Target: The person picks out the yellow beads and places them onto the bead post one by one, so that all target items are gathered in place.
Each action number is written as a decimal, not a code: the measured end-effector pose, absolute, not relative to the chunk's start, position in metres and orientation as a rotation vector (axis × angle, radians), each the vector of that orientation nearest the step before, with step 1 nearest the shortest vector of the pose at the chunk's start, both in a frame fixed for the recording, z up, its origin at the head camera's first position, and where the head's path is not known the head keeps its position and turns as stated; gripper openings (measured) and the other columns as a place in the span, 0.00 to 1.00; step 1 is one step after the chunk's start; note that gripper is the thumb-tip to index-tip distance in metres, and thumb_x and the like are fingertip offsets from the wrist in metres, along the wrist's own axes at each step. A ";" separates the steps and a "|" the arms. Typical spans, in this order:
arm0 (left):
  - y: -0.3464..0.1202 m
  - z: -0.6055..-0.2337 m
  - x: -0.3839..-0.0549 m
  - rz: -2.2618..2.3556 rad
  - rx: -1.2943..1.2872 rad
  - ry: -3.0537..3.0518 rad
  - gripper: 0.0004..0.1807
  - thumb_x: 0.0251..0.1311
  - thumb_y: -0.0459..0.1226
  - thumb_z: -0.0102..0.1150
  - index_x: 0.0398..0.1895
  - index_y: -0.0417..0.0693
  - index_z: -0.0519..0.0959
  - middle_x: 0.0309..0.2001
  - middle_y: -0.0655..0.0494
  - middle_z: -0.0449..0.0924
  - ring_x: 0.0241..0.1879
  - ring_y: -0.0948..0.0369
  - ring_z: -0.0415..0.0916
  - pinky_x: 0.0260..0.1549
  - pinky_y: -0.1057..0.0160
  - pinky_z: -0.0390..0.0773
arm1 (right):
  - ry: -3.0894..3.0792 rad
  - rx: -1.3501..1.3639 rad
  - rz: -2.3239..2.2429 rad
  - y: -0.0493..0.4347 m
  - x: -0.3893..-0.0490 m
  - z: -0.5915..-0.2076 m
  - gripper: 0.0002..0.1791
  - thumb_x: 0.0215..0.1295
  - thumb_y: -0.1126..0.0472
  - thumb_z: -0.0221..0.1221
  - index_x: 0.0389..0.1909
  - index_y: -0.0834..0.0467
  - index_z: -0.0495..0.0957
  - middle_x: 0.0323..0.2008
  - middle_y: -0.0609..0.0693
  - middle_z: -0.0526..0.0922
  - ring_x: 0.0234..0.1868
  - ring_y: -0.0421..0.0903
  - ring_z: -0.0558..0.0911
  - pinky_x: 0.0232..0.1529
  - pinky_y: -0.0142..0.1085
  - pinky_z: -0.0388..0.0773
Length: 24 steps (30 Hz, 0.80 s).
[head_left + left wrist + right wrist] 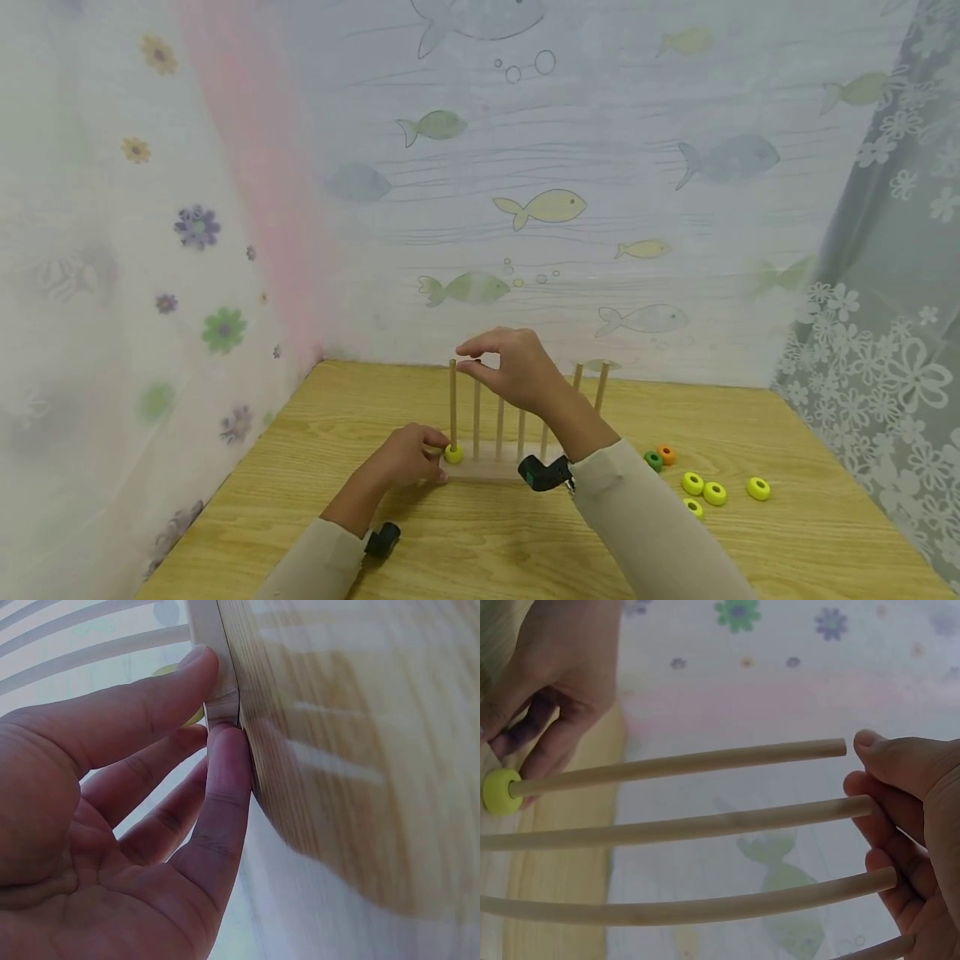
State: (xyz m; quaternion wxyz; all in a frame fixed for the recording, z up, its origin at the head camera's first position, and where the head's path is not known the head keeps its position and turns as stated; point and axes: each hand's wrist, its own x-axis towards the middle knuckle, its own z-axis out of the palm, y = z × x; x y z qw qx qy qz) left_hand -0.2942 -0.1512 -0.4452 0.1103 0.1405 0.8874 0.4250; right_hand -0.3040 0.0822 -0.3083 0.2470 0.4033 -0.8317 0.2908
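A wooden stand has a flat base [480, 471] and several upright pegs [453, 404]. One yellow bead [453, 454] sits at the foot of the leftmost peg, down on the base. My left hand [405, 457] grips the base's left end; in the left wrist view its thumb [196, 671] and a finger meet the corner of the wood. Up at the peg tops is my right hand [517, 371], thumb and fingers apart with nothing between them. The right wrist view shows its thumb tip [868, 739] just beyond the end of the leftmost peg.
To the right of the stand, several yellow beads [715, 493] lie on the wooden table [525, 550], with a green bead [654, 461] and an orange bead [666, 454] beside each other. A curtain with fish drawings [555, 207] hangs behind the table.
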 end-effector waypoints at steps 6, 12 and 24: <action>-0.151 -0.444 -0.294 1.253 0.399 2.611 0.31 0.51 0.29 0.79 0.61 0.39 0.83 0.66 0.44 0.78 0.50 0.54 0.84 0.40 0.55 0.86 | -2.215 1.101 0.807 0.087 -0.302 -0.304 0.11 0.68 0.55 0.70 0.49 0.52 0.90 0.47 0.46 0.91 0.48 0.41 0.88 0.37 0.32 0.85; -0.151 -0.444 -0.293 1.253 0.388 2.603 0.31 0.51 0.29 0.79 0.61 0.39 0.83 0.66 0.43 0.78 0.50 0.53 0.84 0.39 0.55 0.86 | -2.129 1.138 0.804 0.095 -0.296 -0.301 0.11 0.67 0.57 0.71 0.48 0.53 0.90 0.46 0.46 0.91 0.47 0.42 0.88 0.36 0.34 0.84; -0.150 -0.446 -0.293 1.256 0.394 2.607 0.31 0.51 0.28 0.79 0.62 0.39 0.82 0.65 0.43 0.79 0.50 0.53 0.84 0.39 0.56 0.86 | -2.042 1.128 0.788 0.120 -0.288 -0.308 0.10 0.66 0.57 0.71 0.47 0.51 0.90 0.45 0.45 0.90 0.45 0.40 0.87 0.32 0.32 0.79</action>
